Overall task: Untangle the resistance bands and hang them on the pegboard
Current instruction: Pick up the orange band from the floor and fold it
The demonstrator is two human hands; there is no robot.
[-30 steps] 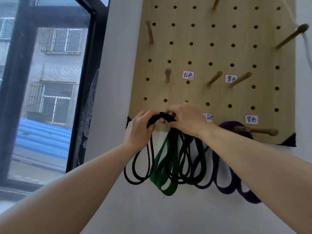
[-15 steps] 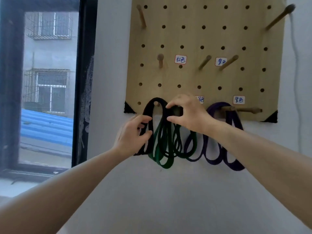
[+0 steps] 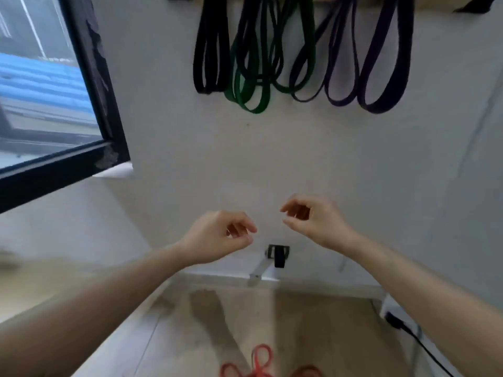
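Black bands (image 3: 208,53), green bands (image 3: 247,96) and purple bands (image 3: 381,85) hang in loops down the white wall at the top of the view; the pegboard itself is almost out of frame. A red band (image 3: 260,361) lies in loops on the wooden floor at the bottom edge. My left hand (image 3: 217,235) and my right hand (image 3: 315,219) hover side by side well below the hanging bands, fingers loosely curled and apart, holding nothing.
A black-framed window (image 3: 89,85) fills the upper left. A small black and metal fitting (image 3: 276,255) sits on the wall just above the baseboard. A black cable (image 3: 416,341) runs along the floor at the lower right.
Both hands have let go of the black and green bands and dropped away from the pegboard. The view has tilted down, bringing the floor and the red band into sight.
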